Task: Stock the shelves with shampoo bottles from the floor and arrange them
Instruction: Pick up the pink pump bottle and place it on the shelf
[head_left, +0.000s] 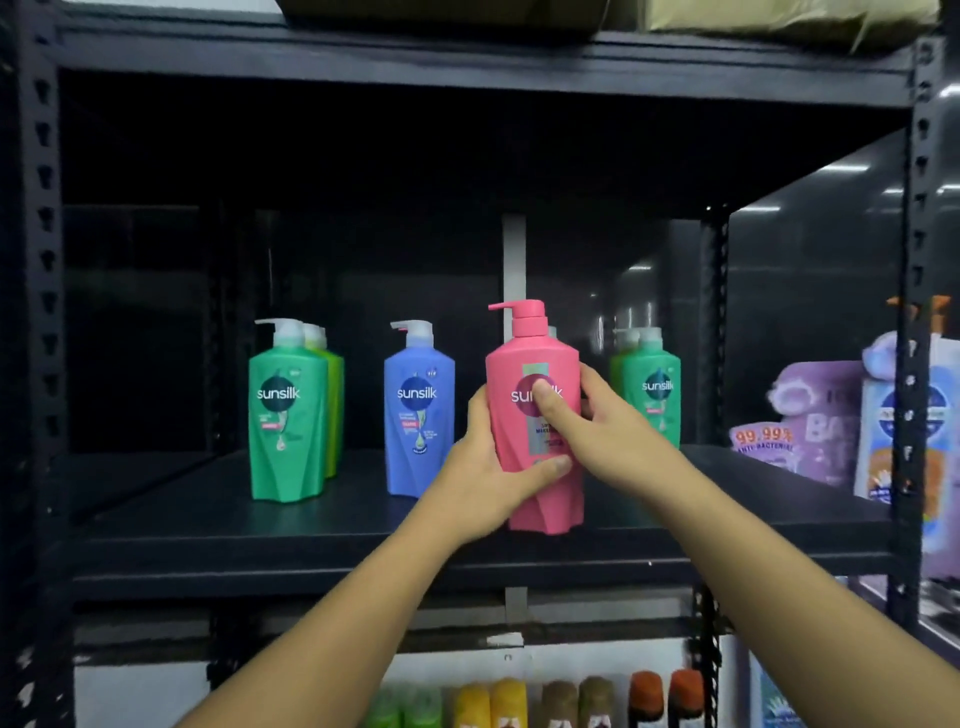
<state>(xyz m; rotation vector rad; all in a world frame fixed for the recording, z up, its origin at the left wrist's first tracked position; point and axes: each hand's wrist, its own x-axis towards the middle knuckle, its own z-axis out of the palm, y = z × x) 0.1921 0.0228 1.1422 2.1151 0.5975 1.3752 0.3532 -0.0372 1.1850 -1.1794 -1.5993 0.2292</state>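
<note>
In the head view, a person holds a pink shampoo bottle (511, 431) in both hands at the front of the dark shelf (208, 519). Its base is at the shelf board, though the view does not show whether it already rests there. The left hand (488, 467) wraps the lower body from the left, with its thumb (550, 467) laid across the front. The right hand (608, 421) grips the upper body from the right, its thumb (545, 400) pressed on the label and its other fingers curled round the back. The bottle stands close to upright, with the pump head (524, 312) well above both thumbs. A blue bottle (418, 415) stands just left of the left hand's knuckles, and a green bottle (654, 400) stands just behind the right hand's fingers. The pink bottle looks like rigid, glossy plastic, probably full and fairly heavy, and so likely slick under a loose hold. The faceted waist between the two thumbs seems the surest place to grip. The pump neck looks like the weak point and is better left alone.
</note>
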